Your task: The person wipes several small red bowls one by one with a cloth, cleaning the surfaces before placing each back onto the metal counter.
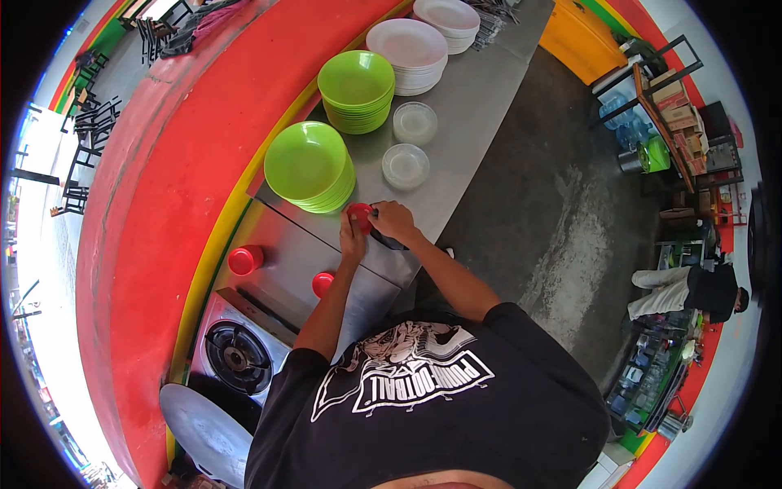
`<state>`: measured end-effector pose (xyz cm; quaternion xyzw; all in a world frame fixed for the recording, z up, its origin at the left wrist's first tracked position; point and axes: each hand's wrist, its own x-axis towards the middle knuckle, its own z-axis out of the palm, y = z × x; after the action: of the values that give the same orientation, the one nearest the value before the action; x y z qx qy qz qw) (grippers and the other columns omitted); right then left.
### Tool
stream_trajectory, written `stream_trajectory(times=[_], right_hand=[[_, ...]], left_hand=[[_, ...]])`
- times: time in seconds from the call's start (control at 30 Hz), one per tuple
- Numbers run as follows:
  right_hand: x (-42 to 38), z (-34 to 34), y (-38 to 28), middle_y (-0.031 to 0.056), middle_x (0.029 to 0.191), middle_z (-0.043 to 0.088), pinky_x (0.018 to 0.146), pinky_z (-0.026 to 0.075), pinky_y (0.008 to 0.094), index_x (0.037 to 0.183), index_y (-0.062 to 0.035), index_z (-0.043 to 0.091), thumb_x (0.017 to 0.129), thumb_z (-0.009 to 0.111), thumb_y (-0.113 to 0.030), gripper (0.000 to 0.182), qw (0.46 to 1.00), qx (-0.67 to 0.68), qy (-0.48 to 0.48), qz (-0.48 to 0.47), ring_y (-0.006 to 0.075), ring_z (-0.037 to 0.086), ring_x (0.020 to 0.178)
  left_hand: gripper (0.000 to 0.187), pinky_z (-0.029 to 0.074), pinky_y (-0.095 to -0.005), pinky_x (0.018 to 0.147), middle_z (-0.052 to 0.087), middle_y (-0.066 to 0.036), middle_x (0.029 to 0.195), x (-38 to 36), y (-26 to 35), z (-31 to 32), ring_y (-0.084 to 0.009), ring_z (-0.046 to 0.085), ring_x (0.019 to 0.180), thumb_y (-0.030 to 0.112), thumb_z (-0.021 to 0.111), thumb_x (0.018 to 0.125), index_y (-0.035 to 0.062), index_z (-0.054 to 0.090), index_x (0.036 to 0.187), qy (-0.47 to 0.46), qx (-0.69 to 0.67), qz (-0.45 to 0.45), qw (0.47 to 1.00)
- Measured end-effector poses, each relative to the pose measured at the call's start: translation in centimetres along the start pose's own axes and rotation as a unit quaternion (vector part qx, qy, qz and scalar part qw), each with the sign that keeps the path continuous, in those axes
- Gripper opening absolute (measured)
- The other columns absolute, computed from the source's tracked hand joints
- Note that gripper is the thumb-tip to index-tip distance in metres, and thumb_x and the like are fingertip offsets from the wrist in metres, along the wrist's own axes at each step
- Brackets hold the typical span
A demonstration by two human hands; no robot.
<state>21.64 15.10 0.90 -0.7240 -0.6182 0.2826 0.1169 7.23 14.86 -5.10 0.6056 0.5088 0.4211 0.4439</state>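
At the steel counter, my left hand point(353, 238) is closed on a small red bowl point(359, 215), holding its left side. My right hand point(393, 221) is at the bowl's right side, fingers closed around something dark that I cannot make out. Just beyond stand two stacks of green bowls point(305, 163) and two stacks of small clear bowls point(406, 166). Two other red containers, one at the left point(245, 260) and one beside my left forearm point(323, 284), rest on the nearer counter section.
Stacks of white plates point(407, 45) stand farther along the counter point(481, 90). A gas stove point(239, 357) and a large metal wok point(208, 432) are at the lower left. A red wall borders the counter. Another person point(688, 292) stands far right by shelves.
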Motion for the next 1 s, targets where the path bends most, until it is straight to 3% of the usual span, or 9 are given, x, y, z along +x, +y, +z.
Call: stream_trajectory(times=[0.13,0.2,0.4,0.6,0.7,0.87,1.0], right_hand=[[-0.6,0.1,-0.4,0.0157,0.089,0.071,0.077,0.056,0.0464,0.098,-0.0106,0.071,0.087,0.060,-0.038,0.032,0.999,0.007,0.035,0.003,0.0346,0.069,0.087],[-1.0,-0.4,-0.7,0.0160,0.088,0.071,0.077,0.056,0.0464,0.099,-0.0096,0.071,0.088,0.060,-0.040,0.035,0.999,0.027,0.029,0.030,0.0351,0.069,0.085],[-3.8,0.2,1.7,0.0186,0.085,0.071,0.076,0.053,0.0401,0.100,-0.0031,0.070,0.092,0.057,-0.047,0.046,0.972,0.224,0.072,0.027,0.0379,0.069,0.084],[-7.9,2.5,2.5,0.0163,0.089,0.071,0.081,0.050,0.0348,0.100,0.0000,0.067,0.094,0.058,-0.037,0.038,0.939,0.336,0.051,0.046,0.0290,0.069,0.087],[-8.9,4.4,2.1,0.0173,0.094,0.071,0.083,0.050,0.0377,0.103,-0.0032,0.066,0.093,0.060,-0.039,0.037,0.934,0.356,0.034,0.011,0.0330,0.068,0.095],[-9.4,7.4,0.7,0.0172,0.102,0.069,0.087,0.049,0.0377,0.112,-0.0049,0.062,0.093,0.061,-0.035,0.035,0.944,0.329,0.004,-0.024,0.0324,0.066,0.100],[-10.2,8.8,-1.0,0.0149,0.106,0.069,0.091,0.048,0.0347,0.115,-0.0041,0.061,0.093,0.062,-0.031,0.034,0.948,0.308,-0.045,-0.061,0.0279,0.065,0.106]], left_hand=[[0.042,0.044,-0.0402,0.097,0.056,-0.025,0.126,0.1,0.8,-0.3,-0.0377,0.057,0.115,0.029,0.035,0.105,0.0035,0.041,0.137,-0.009,0.009,-0.010,1.000],[0.047,0.041,-0.0374,0.101,0.054,-0.023,0.130,-0.1,1.6,-0.6,-0.0335,0.054,0.120,0.033,0.036,0.105,0.0015,0.039,0.140,-0.033,-0.004,-0.036,0.999],[0.057,0.034,-0.0353,0.108,0.050,-0.021,0.137,-1.7,1.2,-2.5,-0.0289,0.046,0.130,0.039,0.036,0.105,-0.0047,0.038,0.141,0.010,-0.005,-0.040,0.999],[0.056,0.035,-0.0379,0.108,0.053,-0.022,0.135,-5.1,4.7,-8.1,-0.0303,0.049,0.128,0.040,0.032,0.106,-0.0056,0.045,0.136,0.091,-0.022,-0.038,0.995],[0.057,0.036,-0.0366,0.107,0.055,-0.020,0.133,-6.8,4.4,-10.7,-0.0283,0.051,0.125,0.042,0.034,0.105,-0.0048,0.048,0.134,0.132,-0.027,-0.062,0.989],[0.059,0.036,-0.0350,0.107,0.058,-0.019,0.129,-9.8,0.8,-12.9,-0.0261,0.052,0.123,0.046,0.036,0.104,-0.0042,0.048,0.133,0.142,-0.005,-0.100,0.985],[0.061,0.036,-0.0344,0.107,0.058,-0.019,0.128,-11.7,-1.8,-12.6,-0.0251,0.052,0.123,0.049,0.037,0.104,-0.0040,0.050,0.131,0.193,-0.157,-0.169,0.954]])
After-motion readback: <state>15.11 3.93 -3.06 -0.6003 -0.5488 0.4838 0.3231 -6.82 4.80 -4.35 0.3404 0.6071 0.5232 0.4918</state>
